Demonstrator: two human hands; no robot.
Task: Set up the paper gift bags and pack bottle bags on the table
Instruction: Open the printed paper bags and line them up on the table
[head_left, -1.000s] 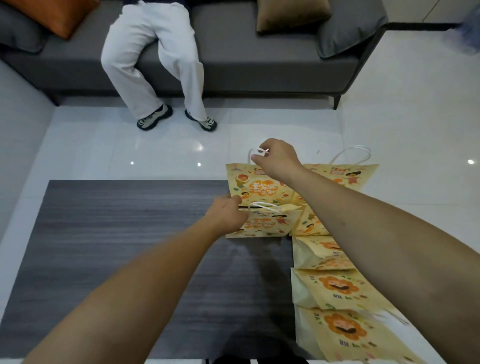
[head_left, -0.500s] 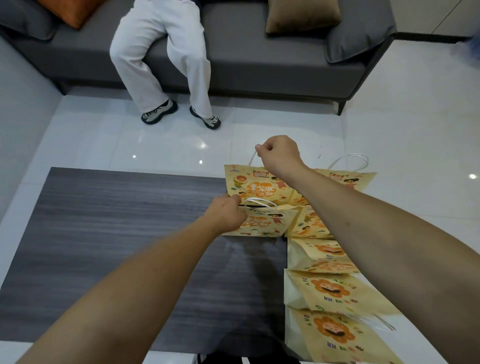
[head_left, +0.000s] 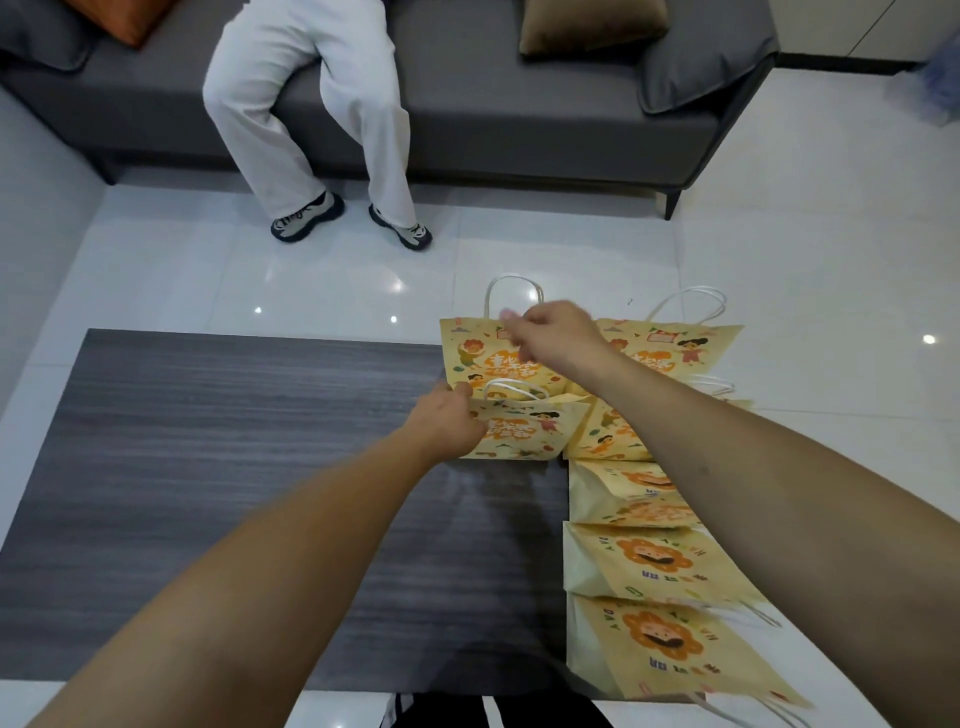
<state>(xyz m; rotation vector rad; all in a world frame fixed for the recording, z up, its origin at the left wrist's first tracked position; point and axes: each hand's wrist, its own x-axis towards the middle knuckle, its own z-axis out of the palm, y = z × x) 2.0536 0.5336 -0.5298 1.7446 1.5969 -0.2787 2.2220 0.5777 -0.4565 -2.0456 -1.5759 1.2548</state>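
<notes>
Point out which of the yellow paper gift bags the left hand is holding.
The small gift bag at the table's far edge, gripped at its left side by the left hand. It stands in front of the taller bag; the flower-print bags lie flat nearer the camera.

A dark grey wood-grain table (head_left: 234, 467) on a glossy white tiled floor (head_left: 805, 260). Yellow paper gift bags (head_left: 654, 561) with orange cartoon prints crowd the table's right side, one small bag (head_left: 524, 434) standing upright
</notes>
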